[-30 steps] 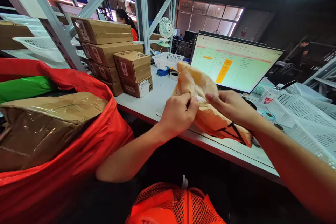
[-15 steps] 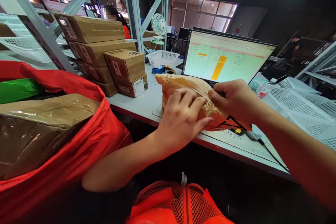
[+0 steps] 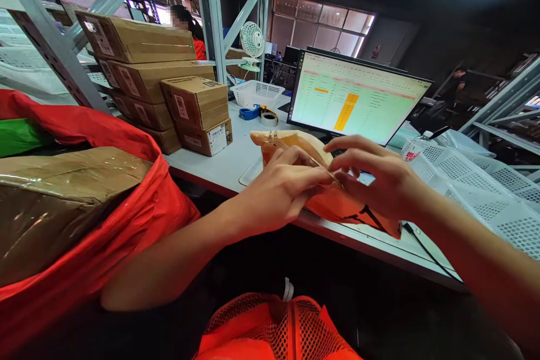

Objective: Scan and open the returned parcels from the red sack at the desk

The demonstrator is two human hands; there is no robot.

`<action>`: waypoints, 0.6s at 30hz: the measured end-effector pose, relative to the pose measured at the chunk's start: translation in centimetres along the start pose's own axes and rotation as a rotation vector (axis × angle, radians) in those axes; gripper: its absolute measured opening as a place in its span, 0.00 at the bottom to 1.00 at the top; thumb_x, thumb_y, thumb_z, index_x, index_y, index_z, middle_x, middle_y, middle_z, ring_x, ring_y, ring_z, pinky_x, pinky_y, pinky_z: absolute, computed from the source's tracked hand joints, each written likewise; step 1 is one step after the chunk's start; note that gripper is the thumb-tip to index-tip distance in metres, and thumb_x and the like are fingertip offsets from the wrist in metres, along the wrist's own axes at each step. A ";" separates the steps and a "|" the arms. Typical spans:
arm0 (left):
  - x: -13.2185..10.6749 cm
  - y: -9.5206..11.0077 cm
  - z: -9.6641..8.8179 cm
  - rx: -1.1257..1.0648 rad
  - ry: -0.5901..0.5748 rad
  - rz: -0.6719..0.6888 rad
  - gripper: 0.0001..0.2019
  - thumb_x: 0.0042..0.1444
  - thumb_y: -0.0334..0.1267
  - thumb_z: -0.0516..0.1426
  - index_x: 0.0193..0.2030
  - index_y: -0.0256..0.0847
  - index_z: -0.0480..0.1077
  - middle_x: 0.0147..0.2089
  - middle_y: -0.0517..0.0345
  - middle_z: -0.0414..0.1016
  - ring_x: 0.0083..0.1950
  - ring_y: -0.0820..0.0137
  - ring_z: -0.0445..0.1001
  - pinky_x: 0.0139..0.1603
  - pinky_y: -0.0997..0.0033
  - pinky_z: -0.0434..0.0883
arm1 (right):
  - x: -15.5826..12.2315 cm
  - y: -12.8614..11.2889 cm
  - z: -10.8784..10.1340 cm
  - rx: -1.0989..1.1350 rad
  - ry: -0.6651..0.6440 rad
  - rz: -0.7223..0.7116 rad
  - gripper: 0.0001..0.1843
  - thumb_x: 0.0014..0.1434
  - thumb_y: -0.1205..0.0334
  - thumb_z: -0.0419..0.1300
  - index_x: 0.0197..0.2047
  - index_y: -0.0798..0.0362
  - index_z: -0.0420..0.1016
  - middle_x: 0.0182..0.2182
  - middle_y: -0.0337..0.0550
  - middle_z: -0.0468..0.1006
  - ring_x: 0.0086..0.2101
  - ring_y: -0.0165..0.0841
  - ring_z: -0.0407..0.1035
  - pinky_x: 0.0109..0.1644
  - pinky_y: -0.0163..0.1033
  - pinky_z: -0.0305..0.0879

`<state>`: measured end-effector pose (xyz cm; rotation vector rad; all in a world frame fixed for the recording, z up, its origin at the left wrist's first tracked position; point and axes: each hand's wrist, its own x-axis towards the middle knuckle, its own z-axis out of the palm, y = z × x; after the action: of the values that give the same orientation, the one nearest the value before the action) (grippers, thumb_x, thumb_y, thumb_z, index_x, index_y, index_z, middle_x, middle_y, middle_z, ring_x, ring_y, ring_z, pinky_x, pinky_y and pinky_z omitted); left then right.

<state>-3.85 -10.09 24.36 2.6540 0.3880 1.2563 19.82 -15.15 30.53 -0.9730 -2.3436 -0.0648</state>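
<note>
An orange and cream plastic mailing bag with black print rests at the front edge of the desk, partly covered by both hands. My left hand is closed, its thumb and fingers pinching an edge of the bag near its middle. Close beside it, my right hand has its thumb and fingertips closed on the same edge, the other fingers loosely bent. What the bag contains is hidden.
Behind the bag stands a monitor. Stacked cardboard boxes, tape rolls and a small fan are farther left. White baskets and a bottle sit right. A red sack holds a wrapped parcel.
My left hand has gone from lying spread on the bag to pinching its edge. My right hand has turned and loosened its fist, its fingertips now meeting the left hand's.
</note>
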 end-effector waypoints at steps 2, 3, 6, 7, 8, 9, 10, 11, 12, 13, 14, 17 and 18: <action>-0.2 -0.2 -0.7 -0.053 -0.024 0.034 0.10 0.73 0.30 0.57 0.50 0.46 0.79 0.53 0.51 0.81 0.60 0.62 0.76 0.63 0.60 0.70 | 0.0 -0.8 -0.3 0.088 -0.074 -0.054 0.09 0.70 0.67 0.58 0.49 0.47 0.79 0.55 0.49 0.81 0.49 0.37 0.78 0.50 0.41 0.74; -0.3 -0.2 -1.1 -0.084 -0.038 0.046 0.10 0.73 0.31 0.56 0.49 0.45 0.79 0.54 0.51 0.81 0.60 0.62 0.77 0.64 0.60 0.70 | 0.0 -1.2 -0.5 0.118 -0.124 -0.055 0.11 0.70 0.68 0.58 0.50 0.47 0.78 0.54 0.49 0.82 0.48 0.36 0.78 0.51 0.41 0.74; -0.6 -0.3 -2.4 -0.144 -0.058 0.059 0.08 0.74 0.31 0.56 0.50 0.43 0.77 0.52 0.53 0.83 0.56 0.64 0.79 0.62 0.62 0.69 | 0.4 -2.4 -1.1 0.185 -0.258 -0.005 0.11 0.70 0.69 0.57 0.52 0.49 0.76 0.43 0.44 0.83 0.36 0.31 0.75 0.42 0.37 0.72; -0.7 -0.2 -2.8 -0.144 -0.061 0.063 0.08 0.73 0.30 0.56 0.50 0.43 0.76 0.51 0.54 0.83 0.55 0.65 0.80 0.61 0.62 0.69 | 0.5 -2.7 -1.3 0.206 -0.290 0.014 0.10 0.71 0.68 0.57 0.52 0.50 0.75 0.39 0.42 0.82 0.33 0.30 0.73 0.39 0.35 0.70; -0.9 -0.1 -3.2 -0.133 -0.061 0.069 0.08 0.73 0.29 0.57 0.51 0.42 0.76 0.51 0.54 0.83 0.55 0.65 0.80 0.61 0.63 0.68 | 0.6 -3.0 -1.3 0.230 -0.313 0.029 0.07 0.72 0.66 0.57 0.51 0.50 0.74 0.37 0.40 0.81 0.31 0.29 0.71 0.37 0.34 0.69; -1.0 0.0 -3.5 -0.114 -0.062 0.075 0.08 0.73 0.28 0.57 0.52 0.42 0.76 0.51 0.55 0.83 0.55 0.66 0.80 0.61 0.63 0.67 | 0.6 -3.3 -1.3 0.250 -0.330 0.040 0.05 0.73 0.64 0.58 0.50 0.50 0.73 0.36 0.40 0.80 0.30 0.29 0.71 0.36 0.34 0.68; -1.2 0.3 -3.8 -0.092 -0.066 0.077 0.09 0.73 0.28 0.57 0.53 0.42 0.76 0.51 0.55 0.83 0.55 0.66 0.80 0.60 0.63 0.66 | 0.6 -3.5 -1.3 0.263 -0.339 0.049 0.04 0.74 0.61 0.59 0.49 0.50 0.73 0.36 0.40 0.80 0.31 0.29 0.71 0.36 0.34 0.67; -1.3 0.6 -4.0 -0.073 -0.078 0.077 0.10 0.73 0.27 0.56 0.53 0.42 0.76 0.51 0.55 0.84 0.54 0.66 0.80 0.60 0.63 0.66 | 0.6 -3.8 -1.1 0.267 -0.348 0.057 0.05 0.74 0.58 0.60 0.48 0.50 0.72 0.35 0.40 0.80 0.31 0.29 0.70 0.35 0.34 0.66; -1.5 1.1 -4.3 -0.063 -0.096 0.072 0.10 0.72 0.27 0.55 0.53 0.42 0.75 0.49 0.55 0.84 0.52 0.66 0.80 0.60 0.63 0.66 | 0.5 -4.1 -1.0 0.260 -0.361 0.063 0.07 0.75 0.56 0.60 0.47 0.50 0.72 0.34 0.40 0.79 0.30 0.29 0.70 0.35 0.34 0.65; -1.7 1.6 -4.4 -0.064 -0.124 0.069 0.11 0.72 0.27 0.54 0.53 0.41 0.75 0.47 0.55 0.83 0.49 0.66 0.80 0.60 0.62 0.66 | 0.3 -4.5 -0.8 0.239 -0.377 0.066 0.10 0.75 0.53 0.61 0.46 0.50 0.71 0.32 0.39 0.78 0.29 0.29 0.69 0.34 0.34 0.63; -1.9 2.2 -4.6 -0.080 -0.159 0.070 0.10 0.72 0.28 0.53 0.51 0.41 0.75 0.44 0.55 0.83 0.46 0.66 0.80 0.60 0.62 0.67 | 0.0 -5.1 -0.7 0.208 -0.400 0.067 0.12 0.75 0.50 0.61 0.44 0.50 0.71 0.30 0.37 0.77 0.27 0.28 0.67 0.32 0.35 0.60; -2.7 4.4 -4.7 -0.169 -0.233 0.113 0.07 0.72 0.36 0.56 0.41 0.41 0.73 0.33 0.58 0.78 0.37 0.66 0.77 0.63 0.59 0.68 | -1.3 -7.8 -0.6 0.133 -0.487 0.038 0.19 0.75 0.45 0.62 0.38 0.49 0.70 0.25 0.34 0.73 0.23 0.26 0.62 0.28 0.38 0.51; -3.0 5.1 -4.7 -0.186 -0.241 0.136 0.10 0.73 0.40 0.58 0.37 0.42 0.72 0.31 0.59 0.77 0.35 0.67 0.76 0.63 0.59 0.68 | -1.9 -8.8 -0.7 0.118 -0.498 0.016 0.20 0.76 0.46 0.62 0.36 0.49 0.69 0.25 0.34 0.73 0.23 0.26 0.62 0.28 0.38 0.50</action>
<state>-8.52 -15.65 26.46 2.6638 0.0521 0.9371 15.41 -22.94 31.61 -1.0386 -2.7462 0.3571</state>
